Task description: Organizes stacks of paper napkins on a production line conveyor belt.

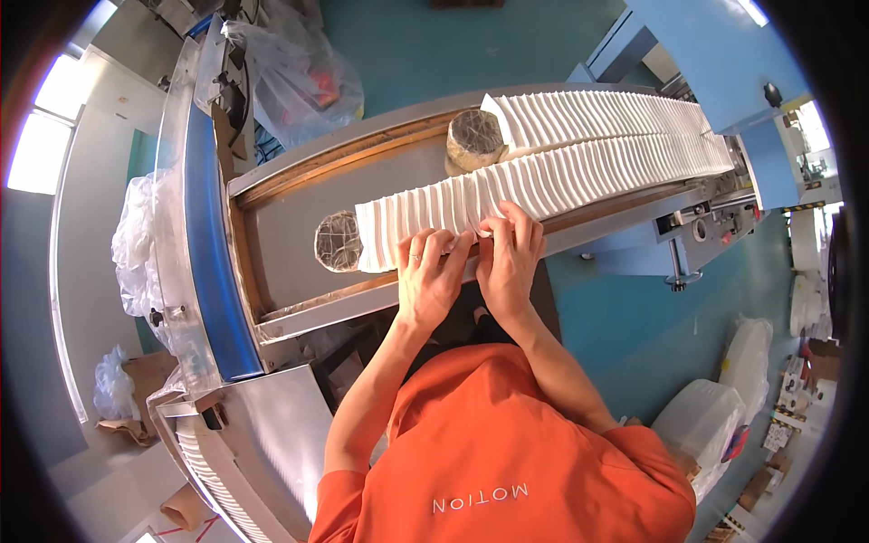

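Both bare hands, left hand (425,276) and right hand (509,262), side by side near frame centre, fingers bent against the lower edge of the near row of white, soft folded sheets (421,222). Whether they pinch sheets or only press: cannot tell. Placement suggests they keep that edge aligned.

A parallel far row of white folded sheets (588,119) lies above it; both run toward the upper right. At each row's left end, a squat, film-wrapped cylinder: near cylinder (338,242), far cylinder (475,140); probably end stops holding the sheets on edge.

Surface: long grey metal tray (294,217) with brown-lined rims. Left of it, a glossy blue belt (220,244); upper right, a pale-blue machine housing (724,54). Teal floor (615,312); clear plastic bag (308,77) upper left, translucent white sacks (697,421) lower right.
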`<state>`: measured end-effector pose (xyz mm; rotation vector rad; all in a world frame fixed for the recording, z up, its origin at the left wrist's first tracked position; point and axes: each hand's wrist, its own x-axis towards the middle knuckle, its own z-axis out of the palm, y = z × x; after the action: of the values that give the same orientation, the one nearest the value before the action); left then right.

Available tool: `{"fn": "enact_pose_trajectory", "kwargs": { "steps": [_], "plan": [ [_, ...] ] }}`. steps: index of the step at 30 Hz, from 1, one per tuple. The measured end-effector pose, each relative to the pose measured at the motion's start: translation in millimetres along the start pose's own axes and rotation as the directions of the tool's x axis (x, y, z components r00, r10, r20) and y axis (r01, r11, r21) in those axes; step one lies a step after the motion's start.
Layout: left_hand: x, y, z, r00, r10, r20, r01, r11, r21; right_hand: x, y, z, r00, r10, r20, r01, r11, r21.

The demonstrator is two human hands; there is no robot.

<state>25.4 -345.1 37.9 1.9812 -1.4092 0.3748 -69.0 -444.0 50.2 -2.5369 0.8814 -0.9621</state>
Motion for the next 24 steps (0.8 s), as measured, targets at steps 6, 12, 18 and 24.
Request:
{"fn": "enact_pose_trajectory", "kwargs": {
  "steps": [6, 12, 18, 24],
  "plan": [
    [1.7, 3.2, 1.4, 0.999, -0.04, -0.032, 0.039, 0.999, -0.03, -12.9, 11.3, 2.2, 0.997, 0.055, -0.053, -0.036, 0.95, 0.312],
    [13.5, 19.9, -33.3, 0.924, -0.378, -0.066, 0.271, 0.763, -0.586, -25.1, 9.6, -30.7, 0.966, -0.221, -0.135, 0.254, 0.909, 0.331],
    [26.2, 25.2, -18.6, 0.877, -0.477, 0.06, 0.426, 0.711, -0.559, -16.3, 10.3, -9.5, 0.984, -0.011, -0.178, 0.062, 0.956, 0.285],
    [37.1, 24.8, -37.1, 0.875, -0.477, 0.078, 0.393, 0.607, -0.69, -11.7, 9.7, -18.1, 0.963, -0.204, -0.175, 0.249, 0.923, 0.295]
  ]
}}
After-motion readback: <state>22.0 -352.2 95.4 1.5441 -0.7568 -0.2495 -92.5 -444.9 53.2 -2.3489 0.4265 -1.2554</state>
